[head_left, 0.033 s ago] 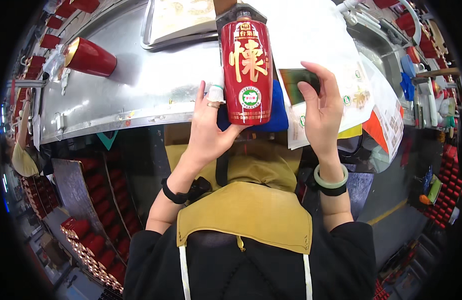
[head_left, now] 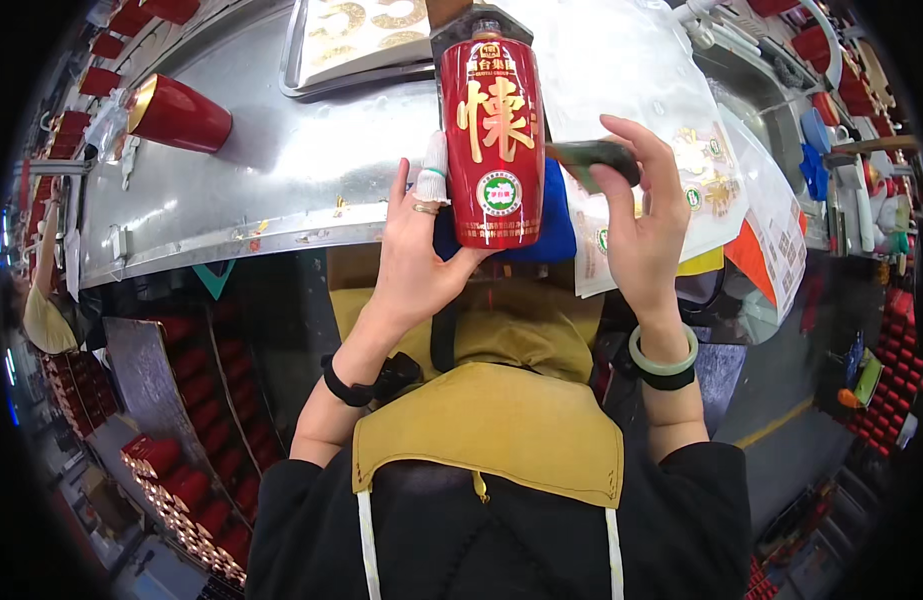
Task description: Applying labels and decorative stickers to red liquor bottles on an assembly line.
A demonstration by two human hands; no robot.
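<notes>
My left hand (head_left: 421, 255) grips a red bottle (head_left: 493, 140) upright at twelve o'clock, over the steel table (head_left: 281, 170). My right hand (head_left: 641, 215), at two o'clock, pinches a dark green pad (head_left: 596, 160) beside it. Its labels seem already on; the pad hasn't touched it yet.

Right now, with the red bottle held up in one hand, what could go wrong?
1. The left hand alone grips the red bottle low on its body, above the metal table; a slip could likely drop it onto the steel.
2. The right hand pinches a small dark object close beside the bottle and could knock it.
3. Another red bottle lies on its side on the table and may roll.
</notes>
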